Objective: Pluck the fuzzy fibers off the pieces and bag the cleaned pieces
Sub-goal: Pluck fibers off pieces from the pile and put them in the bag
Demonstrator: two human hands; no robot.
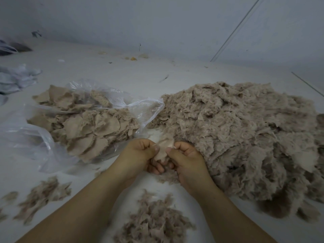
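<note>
A small beige fuzzy piece (162, 149) is held between both hands at the centre of the view. My left hand (140, 156) pinches its left edge with thumb and curled fingers. My right hand (185, 160) pinches its right edge the same way. To the right lies a big heap of fuzzy beige pieces (245, 134). On the left, a clear plastic bag (35, 141) lies open on its side, filled with flatter, smoother beige pieces (91, 123).
Clumps of plucked brownish fibres lie near me, a clump (150, 221) between my forearms and another clump (42, 195) at the lower left. Crumpled white plastic (15, 78) sits at the far left. A wall (157, 23) rises behind the white surface (122, 72).
</note>
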